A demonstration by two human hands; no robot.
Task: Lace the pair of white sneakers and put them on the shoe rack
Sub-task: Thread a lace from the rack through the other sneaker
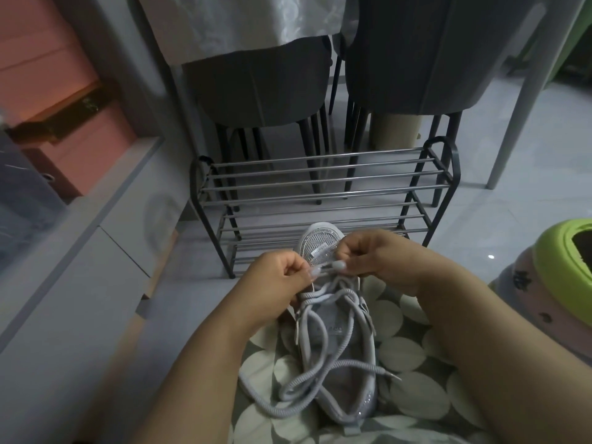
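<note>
One white sneaker (333, 341) lies on my lap, its toe pointing away from me toward the shoe rack (320, 187). Its tongue (318, 245) is folded forward. A grey-white lace (307, 379) crosses the upper eyelets, and its loose ends trail over the heel. My left hand (278, 272) pinches the lace at the left side of the eyelets. My right hand (368, 254) pinches the lace just opposite, fingertips nearly meeting. The second sneaker is not in view. The rack stands empty on the floor just beyond the sneaker.
Two dark chairs (262, 88) and a table leg (512, 129) stand behind the rack. A grey cabinet (64, 277) runs along the left. A green and pink stool-like object (557, 267) sits at the right. A leaf-patterned cloth (416, 363) covers my lap.
</note>
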